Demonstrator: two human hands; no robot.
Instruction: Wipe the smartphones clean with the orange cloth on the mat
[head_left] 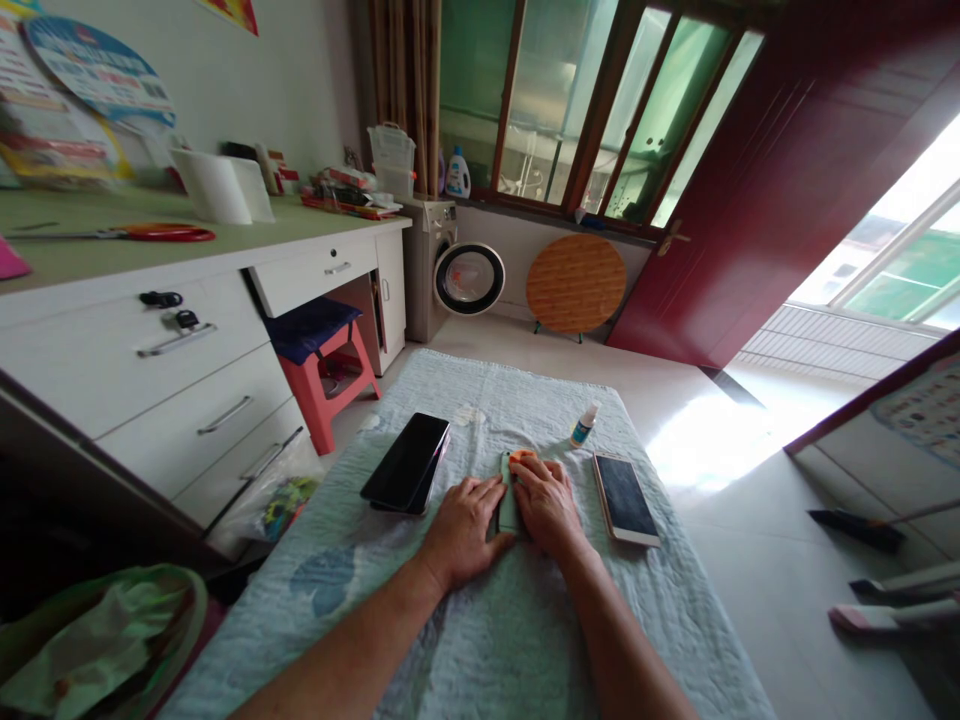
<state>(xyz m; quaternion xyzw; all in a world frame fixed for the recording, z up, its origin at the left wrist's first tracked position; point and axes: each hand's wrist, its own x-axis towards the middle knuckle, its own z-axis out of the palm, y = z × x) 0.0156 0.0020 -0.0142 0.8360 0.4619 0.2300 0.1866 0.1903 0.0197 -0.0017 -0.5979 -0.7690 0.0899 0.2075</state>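
A pale green phone (508, 512) lies between my hands on the cloth-covered table, partly hidden by them. My left hand (466, 530) holds it by its left side, with the thumb at the near end. My right hand (547, 503) is closed over a small orange wiping pad (520, 456), pressed on the phone's far right part; most of the pad is under the fingers. To the left rest stacked black-screened devices (407, 462). On the right lies another phone (626, 499), white-framed with its dark screen up. Beyond my right hand stands a small spray bottle (584, 425).
A light blue quilted cloth (495, 390) covers the table. At left are a white desk (180, 370), a red stool (319, 385) and a lined bin (169, 600). A washing machine (431, 250) with its door open stands farther back, near a round wooden tabletop (576, 283).
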